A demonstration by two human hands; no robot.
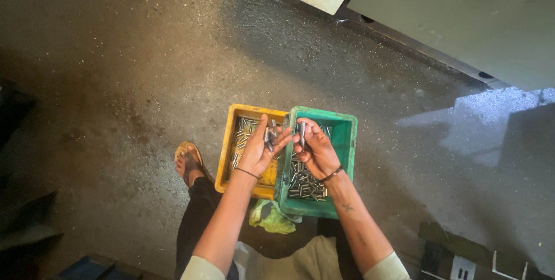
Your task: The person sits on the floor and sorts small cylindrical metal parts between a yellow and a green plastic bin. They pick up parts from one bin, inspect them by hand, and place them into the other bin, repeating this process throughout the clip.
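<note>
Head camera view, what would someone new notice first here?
Two bright plastic crates side by side on the dark concrete floor draw the eye: a yellow crate on the left and a green crate on the right, both holding small metal pins. Above them, the left hand and the right hand each hold a few pins. A sandalled foot rests just left of the yellow crate.
</note>
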